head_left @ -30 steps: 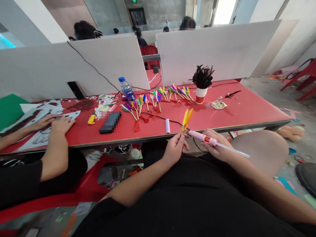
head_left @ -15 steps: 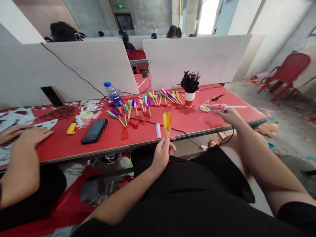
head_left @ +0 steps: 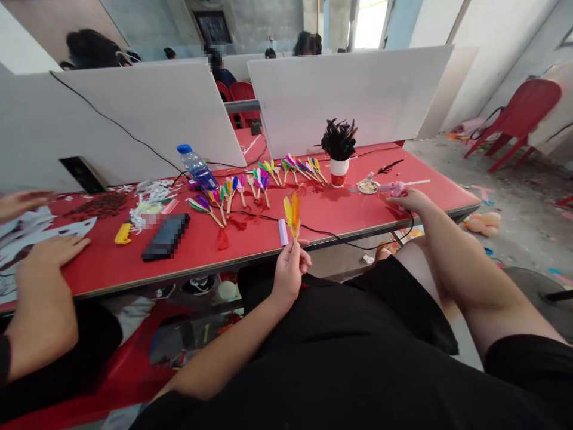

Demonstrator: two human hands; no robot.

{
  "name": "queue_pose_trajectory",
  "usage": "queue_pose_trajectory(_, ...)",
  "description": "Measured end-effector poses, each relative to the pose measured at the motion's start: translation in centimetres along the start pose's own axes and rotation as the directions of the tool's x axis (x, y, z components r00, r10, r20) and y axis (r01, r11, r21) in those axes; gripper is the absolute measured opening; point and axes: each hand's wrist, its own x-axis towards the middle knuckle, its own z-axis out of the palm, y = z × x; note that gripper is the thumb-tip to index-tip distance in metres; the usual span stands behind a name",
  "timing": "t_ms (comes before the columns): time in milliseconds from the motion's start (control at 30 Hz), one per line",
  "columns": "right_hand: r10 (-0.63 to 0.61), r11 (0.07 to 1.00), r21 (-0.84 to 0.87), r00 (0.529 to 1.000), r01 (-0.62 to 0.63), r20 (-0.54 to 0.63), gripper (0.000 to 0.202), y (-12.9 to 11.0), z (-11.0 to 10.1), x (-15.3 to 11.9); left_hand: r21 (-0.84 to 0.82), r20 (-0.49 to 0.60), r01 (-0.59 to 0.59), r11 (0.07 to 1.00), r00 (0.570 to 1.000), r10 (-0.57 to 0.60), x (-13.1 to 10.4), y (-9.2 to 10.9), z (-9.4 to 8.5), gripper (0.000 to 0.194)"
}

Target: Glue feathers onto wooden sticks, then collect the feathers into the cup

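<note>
In the grip of the left hand [head_left: 289,272], drawn in to a narrow pinch between thumb and fingers, a yellow-and-orange feather bundle [head_left: 293,216] was held roughly upright by its base, at the near edge of the red tabletop [head_left: 358,212]. If that pinch were slackened, the bundle could be dropped into the lap or twisted round; if it were tightened too far, the thin base could perhaps be bent. The right arm was stretched well out to the side, and the pink glue gun [head_left: 393,189] was touched by the right hand [head_left: 414,200]; how far that grip was closed, and whether the gun's weight was borne by it, could not be told. Just beside the gun, a small dish [head_left: 367,186] was seen, with a dark feather [head_left: 390,167] beyond it; by a careless push of the gun, either could be knocked or smeared. A black cable [head_left: 335,236] was draped over the near edge and looped below it, so by a knee catching that slack the gun could be dragged off. Farther back, black feathers [head_left: 339,138] were packed into a paper cup [head_left: 339,173], which looked top-heavy and could be tipped by a swept forearm. To its left, finished-looking coloured bundles [head_left: 230,194] were laid in a loose row, their red tassels [head_left: 222,240] liable to be snagged if the cable were pulled
</note>
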Motion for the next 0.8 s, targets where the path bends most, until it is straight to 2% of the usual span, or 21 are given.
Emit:
queue_pose_trajectory(67, 0.039, 0.988, -0.147, 0.995, -0.052, -0.088, 0.053, 0.5, -1.0, -1.4, -0.001, -0.007, 0.003, 1.000, 1.000, -0.003, 0.0, 0.0, -0.1, 0.059)
queue_pose_trajectory(133, 0.034, 0.975, -0.206, 0.975, -0.081, -0.222, 0.046, 0.7, -1.6, -3.8, -0.009, 0.000, 0.005, 1.000, 1.000, -0.005, 0.0, -0.1, -0.2, 0.060)
queue_pose_trajectory(200, -0.046, 0.984, -0.180, 0.947, -0.013, -0.319, 0.036, 0.5, -1.5, -6.6, -0.017, 0.014, 0.007, 1.000, 1.000, -0.006, 0.1, -0.2, -0.1, 0.061)
queue_pose_trajectory(233, -0.111, 0.987, -0.143, 0.936, 0.066, -0.334, 0.034, 0.2, -1.2, -8.1, -0.020, 0.022, 0.007, 1.000, 1.000, -0.006, 0.1, -0.2, 0.0, 0.062)
queue_pose_trajectory(300, -0.295, 0.953, -0.027, 0.908, 0.300, -0.298, 0.037, -0.8, -0.1, -10.8, -0.021, 0.040, 0.007, 1.000, 0.999, -0.006, 0.1, -0.2, 0.2, 0.063)
queue_pose_trajectory(400, -0.544, 0.796, 0.191, 0.817, 0.574, -0.189, 0.036, -3.9, 2.5, -14.1, 0.000, 0.081, 0.018, 1.000, 0.997, -0.018, 0.0, -0.1, 0.5, 0.063)
queue_pose_trajectory(467, -0.642, 0.697, 0.335, 0.760, 0.635, -0.105, 0.031, -6.9, 4.5, -15.9, 0.025, 0.110, 0.028, 0.999, 0.993, -0.030, -0.1, 0.0, 0.6, 0.063)
queue_pose_trajectory(533, -0.710, 0.625, 0.479, 0.704, 0.617, 0.020, 0.047, -10.0, 6.5, -17.6, 0.054, 0.136, 0.031, 0.998, 0.990, -0.038, -0.1, 0.0, 0.6, 0.063)
queue_pose_trajectory(567, -0.750, 0.593, 0.542, 0.654, 0.595, 0.102, 0.051, -11.3, 7.4, -18.3, 0.067, 0.143, 0.029, 0.997, 0.989, -0.038, -0.2, 0.0, 0.5, 0.062)
queue_pose_trajectory(600, -0.798, 0.556, 0.595, 0.572, 0.580, 0.189, 0.049, -12.4, 8.1, -18.9, 0.079, 0.147, 0.024, 0.997, 0.988, -0.035, -0.1, 0.0, 0.4, 0.062)
queue_pose_trajectory(667, -0.849, 0.528, 0.653, 0.361, 0.544, 0.386, 0.038, -13.6, 8.8, -19.6, 0.099, 0.140, 0.010, 0.995, 0.990, -0.024, -0.1, -0.1, 0.0, 0.060)
queue_pose_trajectory(733, -0.792, 0.589, 0.651, 0.183, 0.479, 0.583, 0.038, -13.1, 8.6, -19.4, 0.102, 0.109, 0.004, 0.995, 0.994, -0.015, 0.1, -0.3, -0.4, 0.059)
queue_pose_trajectory(767, -0.733, 0.648, 0.628, 0.129, 0.430, 0.668, 0.041, -12.3, 8.2, -18.9, 0.097, 0.091, 0.005, 0.995, 0.996, -0.014, 0.1, -0.4, -0.6, 0.059)
queue_pose_trajectory(800, -0.677, 0.709, 0.604, 0.109, 0.365, 0.728, 0.045, -11.2, 7.6, -18.1, 0.087, 0.075, 0.009, 0.996, 0.997, -0.016, 0.2, -0.5, -0.7, 0.059)
